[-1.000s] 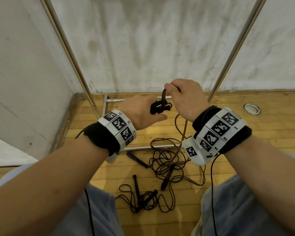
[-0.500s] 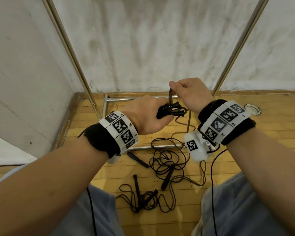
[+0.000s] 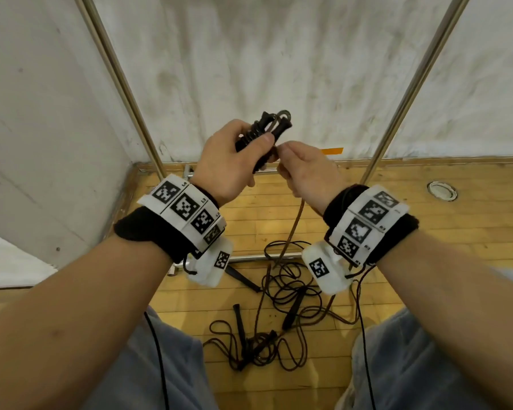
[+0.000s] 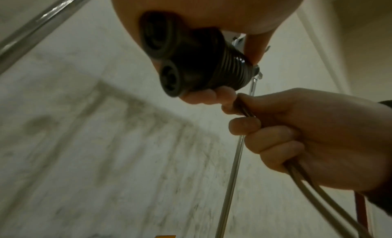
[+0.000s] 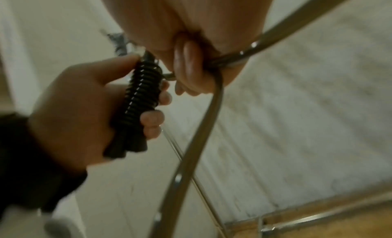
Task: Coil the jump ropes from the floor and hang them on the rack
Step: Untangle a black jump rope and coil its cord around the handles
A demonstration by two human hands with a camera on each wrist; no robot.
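My left hand [image 3: 237, 161] grips two black ribbed jump rope handles [image 3: 264, 131] together, raised in front of the wall. The same handles [image 4: 191, 60] fill the left wrist view, and the handles [image 5: 140, 97] show in the right wrist view too. Just right of them my right hand [image 3: 302, 170] pinches the brown rope [image 3: 293, 229], which hangs down to the floor. The doubled rope [image 4: 318, 188] runs through the right fist. More jump ropes [image 3: 279, 321] lie tangled on the wooden floor between my knees. The rack's two metal uprights [image 3: 122, 81] rise on either side.
The rack's base bars [image 3: 261, 257] lie on the floor near the wall. A concrete wall [image 3: 42, 128] closes the left side. A round metal floor fitting [image 3: 442, 190] sits at the right. An orange tape strip [image 3: 332, 150] marks the wall base.
Both hands have risen higher before the wall. The handles in my left hand have tilted upward, and my right hand has dropped from above the handles to beside them, lower on the rope.
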